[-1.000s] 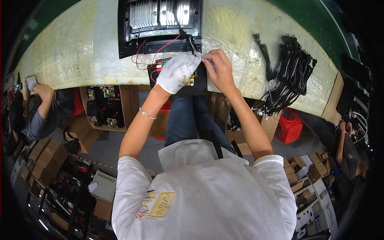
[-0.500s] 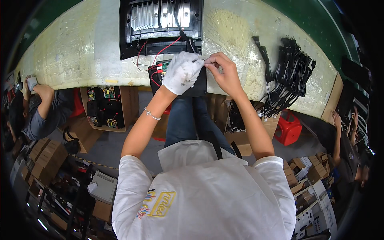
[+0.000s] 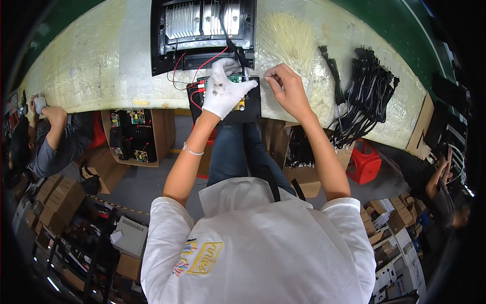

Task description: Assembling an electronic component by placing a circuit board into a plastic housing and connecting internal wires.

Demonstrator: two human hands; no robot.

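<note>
My left hand (image 3: 223, 92), in a smudged white glove, lies over a green circuit board (image 3: 235, 79) on a black panel (image 3: 234, 116) at the bench's near edge. Its thumb stretches to the right, apart from the fingers, and the hand appears to grip nothing. My bare right hand (image 3: 288, 90) hovers right of the panel, thumb and fingertips pinched together; whatever they hold, if anything, is too small to name. Red wires (image 3: 212, 60) run from the board to a black housing (image 3: 203, 48) with silvery ribbed metal inside. A black cable (image 3: 237, 49) comes down from that housing.
A fan of pale thin strips (image 3: 286, 40) lies on the bench (image 3: 96, 66), right of the housing. Bundled black power cords (image 3: 367, 88) rest farther right. Below the bench stand a carton of boards (image 3: 164, 134) and a red stool (image 3: 365, 162). Other people work at both sides.
My hands have moved apart: the left thumb has spread open and uncovers more of the board, while the right has drawn away to the right, still pinched.
</note>
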